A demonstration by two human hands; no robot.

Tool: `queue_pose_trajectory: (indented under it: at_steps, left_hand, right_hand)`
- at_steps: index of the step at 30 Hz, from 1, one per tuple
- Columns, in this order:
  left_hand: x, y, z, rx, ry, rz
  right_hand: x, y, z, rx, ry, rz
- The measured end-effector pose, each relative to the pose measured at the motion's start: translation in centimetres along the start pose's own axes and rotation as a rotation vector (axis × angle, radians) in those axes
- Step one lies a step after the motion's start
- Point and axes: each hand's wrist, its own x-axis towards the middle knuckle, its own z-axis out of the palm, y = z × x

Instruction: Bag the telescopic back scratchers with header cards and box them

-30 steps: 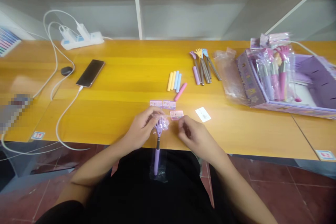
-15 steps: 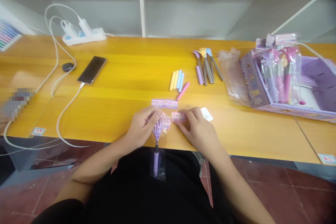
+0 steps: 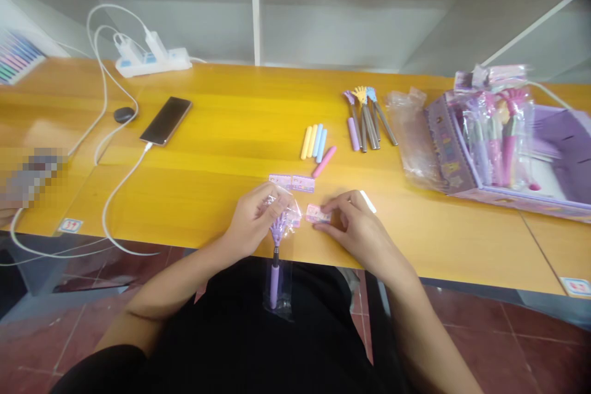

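Note:
My left hand (image 3: 252,218) is closed, pinching the top of a clear plastic bag (image 3: 287,289). Inside the bag is a purple hand-shaped back scratcher (image 3: 275,286), its fingers up by my thumb and its handle hanging past the table edge against the dark shirt. To the right, my right hand (image 3: 355,221) has thumb and forefinger at the edges of a small pink printed card (image 3: 318,214). Beyond my hands lie two similar printed cards (image 3: 292,183) side by side. A white tag (image 3: 368,201) is partly hidden behind my right hand.
Beyond are yellow and blue handle sleeves (image 3: 314,143), a pink sleeve (image 3: 324,162) and several metal-rod back scratchers (image 3: 369,123). Plastic bags (image 3: 410,141) lie beside a purple box (image 3: 446,144) with bagged scratchers. To the left are a phone (image 3: 166,120), cables and a power strip (image 3: 154,61).
The view has shifted slightly. My right hand and the pink card have moved a little right and toward me, and the card has tilted. My left hand keeps its hold on the bag.

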Motion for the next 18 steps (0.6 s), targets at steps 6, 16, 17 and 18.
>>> queue_pose_trajectory:
  at_steps: [6,16,17,18]
  left_hand:
    - [-0.25,-0.18,0.11,-0.042,0.004,-0.066]
    - [-0.29,-0.29,0.09,-0.005,-0.007,-0.048]
    - [-0.28,-0.26,0.1,0.0,-0.008,-0.043]
    - [-0.27,-0.23,0.11,0.005,-0.01,-0.039]
  right_hand:
    - [0.18,0.21,-0.08,0.056,0.009,0.067]
    - [0.27,-0.04,-0.14,0.044,-0.002,0.041]
    - [0.22,-0.05,-0.2,0.059,-0.028,0.053]
    - [0.16,-0.04,-0.26,0.074,-0.052,0.068]
